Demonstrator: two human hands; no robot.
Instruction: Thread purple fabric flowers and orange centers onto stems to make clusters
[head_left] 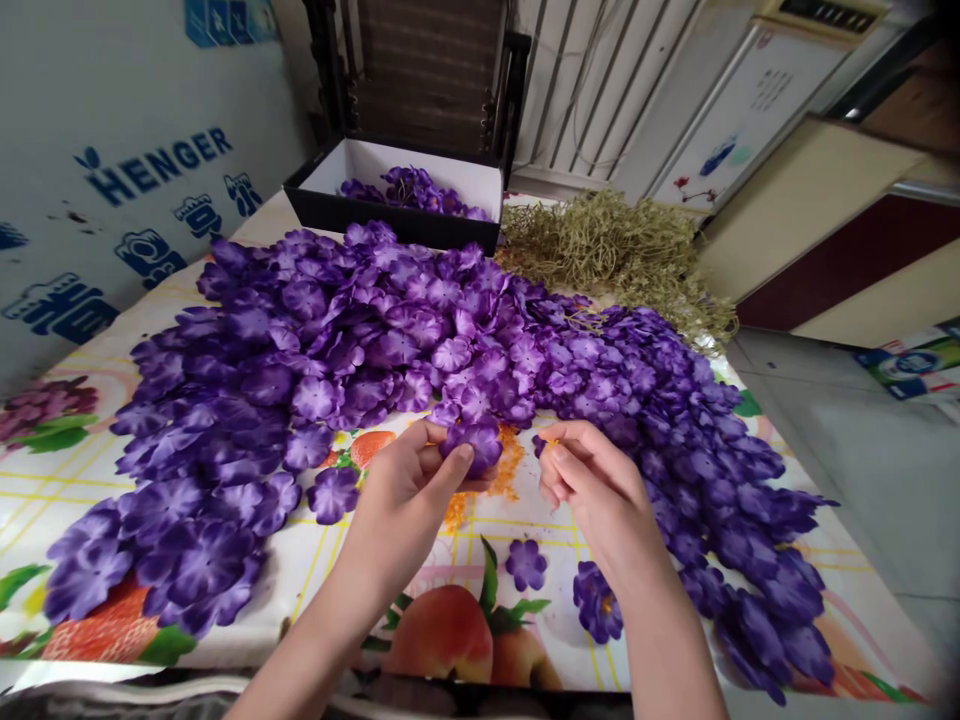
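Observation:
My left hand [420,480] is closed, pinching a purple artificial flower petal piece [474,446] between thumb and fingers. To its right, my right hand [589,470] is also closed, with a small orange flower centre [551,443] at its fingertips; a bit of purple shows beside it. The two hands are apart, above the tablecloth. Under and between them lies a scatter of small orange pieces [508,468]. A single petal piece [526,565] lies flat below the hands. Near my right wrist rests a purple flower with a yellow centre [598,602].
Large heaps of purple petal pieces [390,345] spread across the fruit-print tablecloth [315,570]. Behind them stands a black box [390,225] with purple flowers inside. A pile of dry greenish stems [611,245] lies at the back right. A chair [427,70] stands behind the table.

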